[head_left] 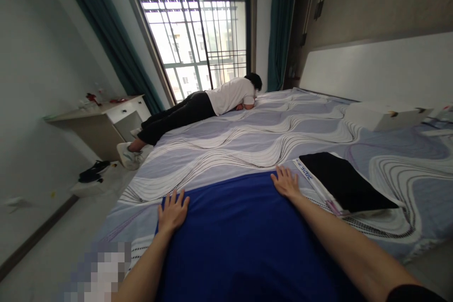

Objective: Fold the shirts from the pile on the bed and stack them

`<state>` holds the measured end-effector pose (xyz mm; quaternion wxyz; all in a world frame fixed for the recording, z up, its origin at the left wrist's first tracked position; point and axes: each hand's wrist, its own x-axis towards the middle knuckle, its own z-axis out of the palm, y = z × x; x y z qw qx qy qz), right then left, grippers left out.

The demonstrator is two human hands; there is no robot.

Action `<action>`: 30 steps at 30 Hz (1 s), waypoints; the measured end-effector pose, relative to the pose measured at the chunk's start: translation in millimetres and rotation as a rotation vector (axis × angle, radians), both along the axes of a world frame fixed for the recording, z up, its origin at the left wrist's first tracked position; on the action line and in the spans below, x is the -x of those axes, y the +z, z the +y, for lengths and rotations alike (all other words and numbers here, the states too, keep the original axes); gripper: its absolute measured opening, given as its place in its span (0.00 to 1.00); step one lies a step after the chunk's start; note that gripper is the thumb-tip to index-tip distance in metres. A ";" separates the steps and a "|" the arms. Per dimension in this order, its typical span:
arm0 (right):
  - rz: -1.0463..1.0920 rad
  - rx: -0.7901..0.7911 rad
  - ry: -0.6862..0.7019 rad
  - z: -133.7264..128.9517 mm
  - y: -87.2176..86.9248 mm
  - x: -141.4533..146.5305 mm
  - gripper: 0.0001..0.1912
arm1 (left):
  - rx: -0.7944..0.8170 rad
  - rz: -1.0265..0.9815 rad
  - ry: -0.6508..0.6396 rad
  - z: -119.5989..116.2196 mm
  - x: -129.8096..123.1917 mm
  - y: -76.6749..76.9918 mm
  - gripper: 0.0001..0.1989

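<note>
A blue cloth (pixel 240 226) lies spread over the near part of the bed, smooth on top, its lower end running out of view. My left hand (pixel 172 210) rests flat on its far left corner with the fingers spread. At the far right corner, my right hand (pixel 286 183) also lies flat, fingers apart, partly over the edge onto the bedsheet. Just right of that hand is a folded black cloth (pixel 345 181) on top of a white printed plastic bag (pixel 311 181). Whether the blue cloth is a garment I cannot tell.
A wavy-patterned bedsheet (pixel 226 139) covers the bed. Across its far side lies a person (pixel 230 96) in a white shirt and black trousers. A white box (pixel 384 115) stands near the headboard (pixel 382 68). To the left are a desk (pixel 106 120) and a curtain (pixel 102 28).
</note>
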<state>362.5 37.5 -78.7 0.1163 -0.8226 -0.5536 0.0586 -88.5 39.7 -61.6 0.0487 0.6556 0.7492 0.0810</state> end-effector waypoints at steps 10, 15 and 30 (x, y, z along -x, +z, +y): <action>0.090 -0.202 -0.117 3.6 -9.1 -50.4 0.18 | -0.323 -0.154 0.620 2.2 14.0 6.3 0.22; 0.070 -0.195 -0.130 11.5 -14.3 -55.1 0.18 | -0.325 -0.170 0.549 10.6 20.3 5.0 0.24; 0.198 -0.319 0.255 -88.3 -11.5 -71.2 0.31 | -0.227 -0.073 0.117 -54.8 44.4 -4.0 0.38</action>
